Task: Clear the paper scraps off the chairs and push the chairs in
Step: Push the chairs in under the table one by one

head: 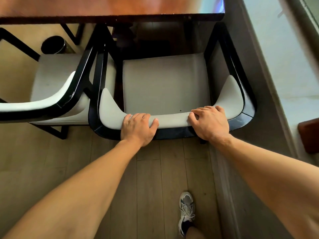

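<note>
The glossy reddish-brown wooden counter [110, 6] spans the far side of the view, well beyond both grips, its dark front edge overhanging the front of the seat. Below it and reaching right up to the grips stands the black-framed armchair with pale grey padded seat and curved backrest [165, 83]; its seat front lies just under the counter edge, and the seat cushion shows only a tiny dark speck just ahead of the right grip. To the left of the left grip, its frame close against the held chair's frame, stands a second black-framed chair with cream upholstery [51, 80], angled and standing out from the counter. Beneath the grips and toward the person runs the pale wood-plank floor [148, 178], with a grey skirting strip off to the right. The left hand [138, 126] grasps the top of the padded backrest, fingers curled over its rim and thumb stretched along the padding toward the right grip. The right hand [209, 121] clasps the same rim further right, fingers bent over the top. Far beyond the left grip, a round black bin [53, 44] sits on the floor. Behind the right grip, a grey-and-white laced sneaker [187, 211] rests on the planks.
</note>
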